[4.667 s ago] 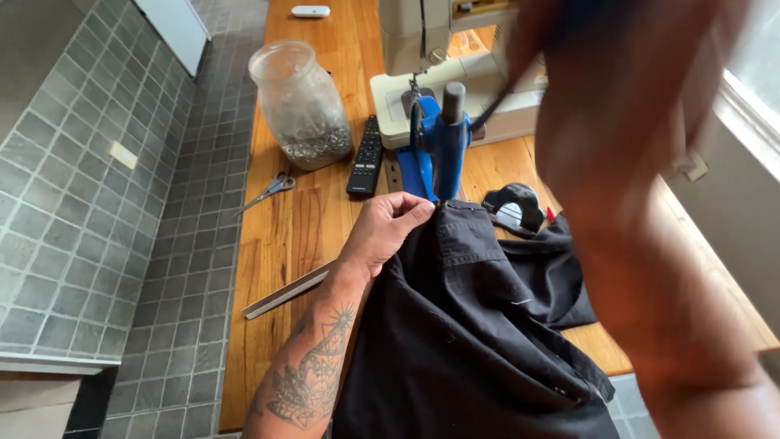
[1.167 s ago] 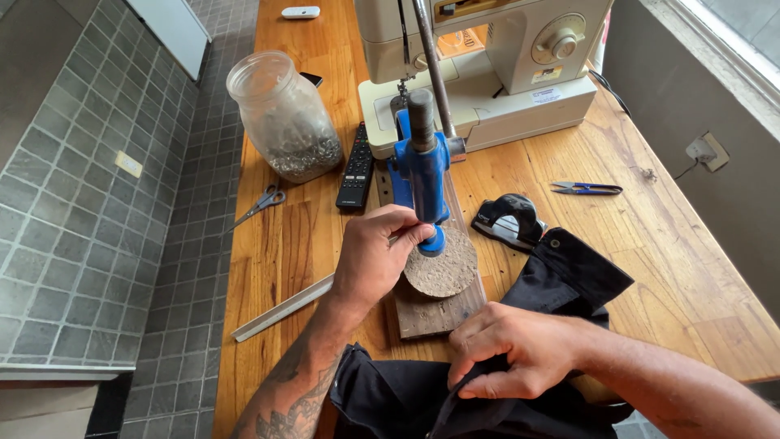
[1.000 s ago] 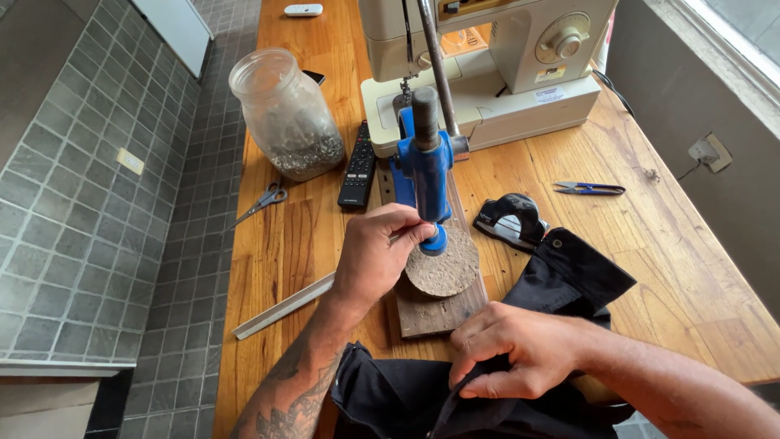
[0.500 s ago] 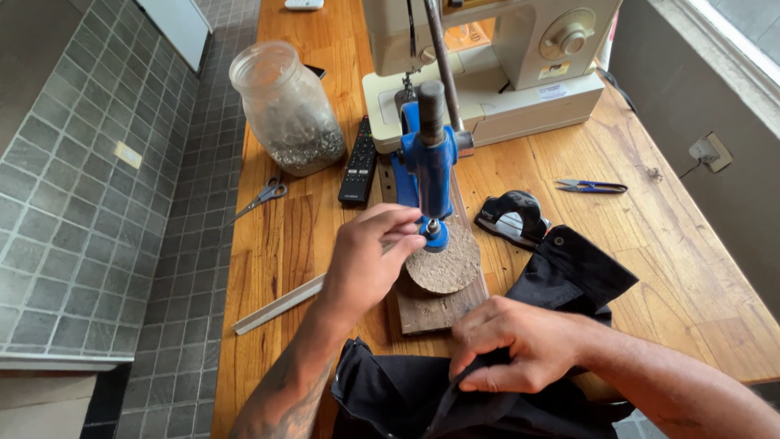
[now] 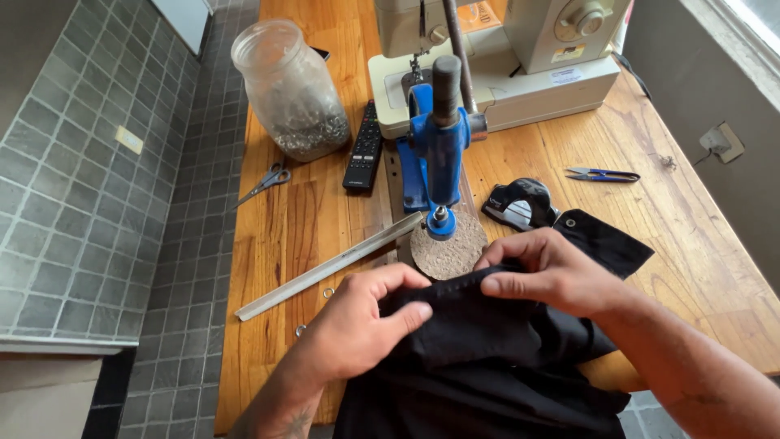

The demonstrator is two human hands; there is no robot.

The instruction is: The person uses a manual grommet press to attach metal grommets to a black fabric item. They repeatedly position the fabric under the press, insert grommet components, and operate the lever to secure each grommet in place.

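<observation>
A black cloth [image 5: 487,358] lies over the near edge of the wooden table [image 5: 674,219], with a metal eyelet near its far right corner. My left hand [image 5: 366,321] pinches the cloth's upper edge on the left. My right hand [image 5: 552,272] grips the same edge on the right. Just beyond my hands stands a blue hand press [image 5: 435,154] with its die over a round cork pad [image 5: 448,250].
A glass jar of small metal parts [image 5: 291,89], a black remote [image 5: 364,146] and scissors [image 5: 264,183] lie at the left. A metal ruler [image 5: 325,268] lies diagonally. Behind stands a cream sewing machine [image 5: 520,65]. Blue snips [image 5: 601,174] and a black tool [image 5: 520,203] lie right.
My left hand has left the press base and come down onto the cloth. My right hand has lifted the cloth's edge up towards the cork pad.
</observation>
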